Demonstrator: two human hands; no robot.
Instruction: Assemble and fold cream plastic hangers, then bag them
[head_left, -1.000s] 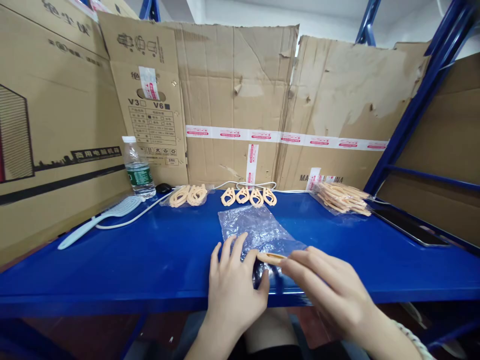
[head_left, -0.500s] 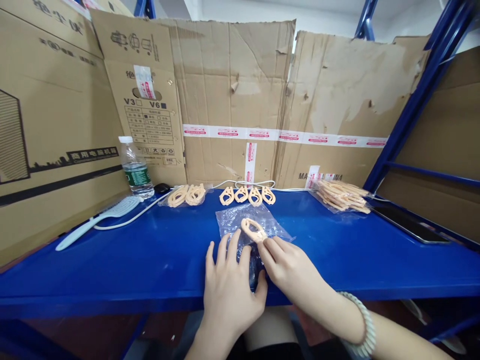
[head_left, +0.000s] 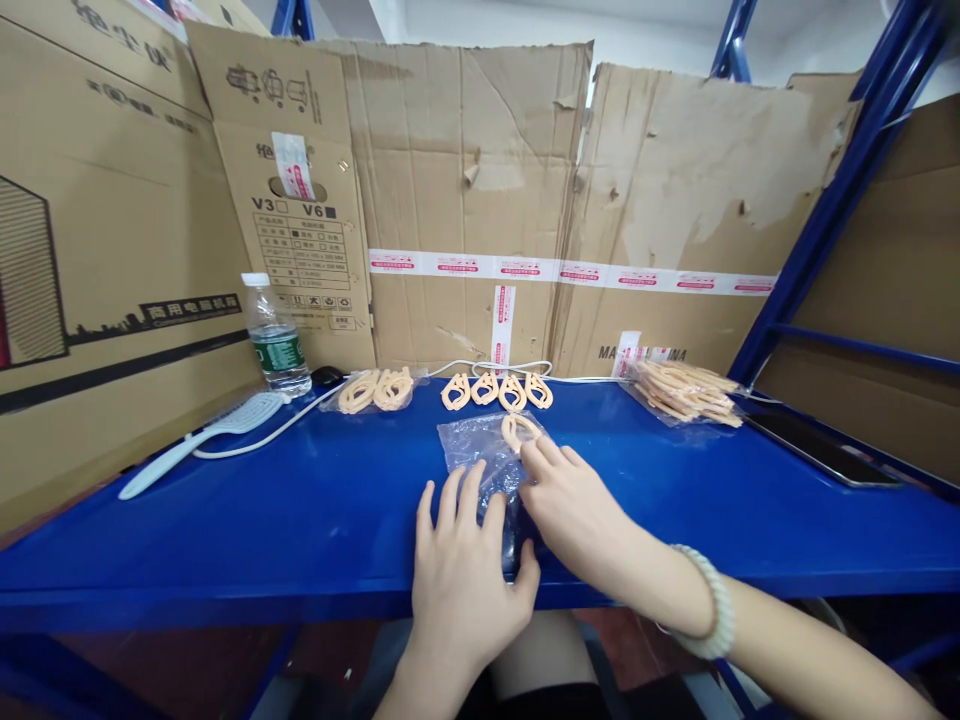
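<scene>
A clear plastic bag (head_left: 480, 450) lies flat on the blue shelf (head_left: 300, 500). My left hand (head_left: 461, 570) presses down on the bag's near end with its fingers spread. My right hand (head_left: 570, 505) reaches inside the bag, its fingertips on a peach plastic clip (head_left: 519, 430) near the bag's far end. Behind the bag stands a row of loose peach clips (head_left: 497, 391).
A bagged pair of clips (head_left: 375, 389) sits at the back left, and a heap of filled bags (head_left: 686, 393) at the back right. A water bottle (head_left: 276, 336), a white brush (head_left: 199, 441) and a white cable lie on the left. Cardboard walls surround the shelf. A phone (head_left: 821, 450) lies far right.
My right hand has carried the peach clip from the bag's near opening forward to its far end. My left hand has stayed pressed on the bag.
</scene>
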